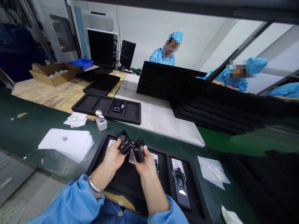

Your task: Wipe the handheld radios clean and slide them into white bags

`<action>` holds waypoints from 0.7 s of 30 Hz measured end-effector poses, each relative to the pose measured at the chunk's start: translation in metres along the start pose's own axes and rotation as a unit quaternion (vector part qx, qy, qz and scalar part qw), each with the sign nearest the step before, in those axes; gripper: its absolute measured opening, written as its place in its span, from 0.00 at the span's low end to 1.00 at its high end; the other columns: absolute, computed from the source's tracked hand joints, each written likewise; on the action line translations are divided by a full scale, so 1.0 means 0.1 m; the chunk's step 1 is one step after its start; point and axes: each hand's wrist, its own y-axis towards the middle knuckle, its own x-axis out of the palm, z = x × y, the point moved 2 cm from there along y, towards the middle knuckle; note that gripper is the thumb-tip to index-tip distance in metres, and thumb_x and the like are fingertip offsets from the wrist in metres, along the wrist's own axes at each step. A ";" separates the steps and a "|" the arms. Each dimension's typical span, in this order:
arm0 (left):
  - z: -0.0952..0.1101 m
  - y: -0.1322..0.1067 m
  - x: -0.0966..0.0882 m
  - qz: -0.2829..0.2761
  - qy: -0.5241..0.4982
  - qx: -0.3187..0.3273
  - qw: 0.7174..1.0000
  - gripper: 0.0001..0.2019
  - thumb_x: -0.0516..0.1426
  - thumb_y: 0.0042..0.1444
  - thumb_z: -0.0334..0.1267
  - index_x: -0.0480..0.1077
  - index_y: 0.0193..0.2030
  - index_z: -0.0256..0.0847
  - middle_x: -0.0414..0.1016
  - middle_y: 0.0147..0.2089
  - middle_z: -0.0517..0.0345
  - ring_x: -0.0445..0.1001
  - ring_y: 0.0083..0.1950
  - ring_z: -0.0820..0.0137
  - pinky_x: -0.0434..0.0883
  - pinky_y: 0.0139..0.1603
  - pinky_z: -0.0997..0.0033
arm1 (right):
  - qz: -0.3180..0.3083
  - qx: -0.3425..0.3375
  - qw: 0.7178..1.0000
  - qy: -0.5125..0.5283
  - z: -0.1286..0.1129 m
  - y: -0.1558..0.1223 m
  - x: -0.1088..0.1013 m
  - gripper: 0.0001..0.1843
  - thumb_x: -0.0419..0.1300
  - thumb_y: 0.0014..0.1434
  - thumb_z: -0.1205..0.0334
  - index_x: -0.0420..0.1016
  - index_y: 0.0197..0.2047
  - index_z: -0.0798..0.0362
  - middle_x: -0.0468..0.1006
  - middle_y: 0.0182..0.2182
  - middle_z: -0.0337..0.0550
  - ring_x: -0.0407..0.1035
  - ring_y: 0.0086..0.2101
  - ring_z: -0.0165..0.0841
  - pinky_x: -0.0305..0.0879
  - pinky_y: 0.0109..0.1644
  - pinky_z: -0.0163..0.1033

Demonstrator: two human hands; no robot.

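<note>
My left hand (112,159) is closed around a black frame-like device (125,143), tilted, with a hollow at its top. In my right hand (148,165) is a small black block-shaped device (138,150), held upright between thumb and fingers. The two devices are side by side, almost touching; I cannot tell whether they meet. Both hands are above a black foam tray (123,182) with compartments. Its right compartment holds a long black handheld device (181,191) with a small screen, below a printed white label (177,163). Another device is partly hidden behind my right wrist.
A second black tray (132,113) holds a small black device (117,106). Nearer are a white pump bottle (102,124), crumpled tissue (76,119) and white sheets (63,141). Stacked black trays (210,109) rise at right. A cardboard box (54,79) stands back left. Co-workers in blue sit beyond.
</note>
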 end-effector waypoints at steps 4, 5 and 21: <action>0.23 0.20 -0.37 0.006 0.187 0.083 0.979 0.13 0.58 0.60 0.45 0.72 0.41 0.34 0.78 0.35 0.50 0.79 0.37 0.61 0.76 0.40 0.62 | 0.057 -0.056 0.983 -0.163 -0.25 0.02 -0.24 0.24 0.63 0.47 0.37 0.67 0.31 0.51 0.75 0.24 0.40 0.74 0.31 0.41 0.74 0.37 0.47; 0.30 0.24 -0.44 0.010 0.241 0.106 0.965 0.14 0.58 0.58 0.45 0.72 0.43 0.35 0.78 0.36 0.50 0.79 0.39 0.59 0.75 0.41 0.62 | 0.065 -0.072 0.972 -0.215 -0.33 0.03 -0.28 0.25 0.62 0.47 0.37 0.68 0.32 0.51 0.75 0.25 0.41 0.74 0.32 0.42 0.73 0.38 0.47; 0.10 0.34 -0.17 0.014 0.692 0.352 0.630 0.34 0.58 0.55 0.42 0.55 0.68 0.39 0.64 0.59 0.41 0.64 0.60 0.51 0.66 0.57 0.51 | 0.065 -0.293 0.625 -0.720 -0.22 -0.05 0.52 0.18 0.57 0.62 0.58 0.68 0.53 0.55 0.67 0.53 0.60 0.62 0.51 0.51 0.58 0.53 0.55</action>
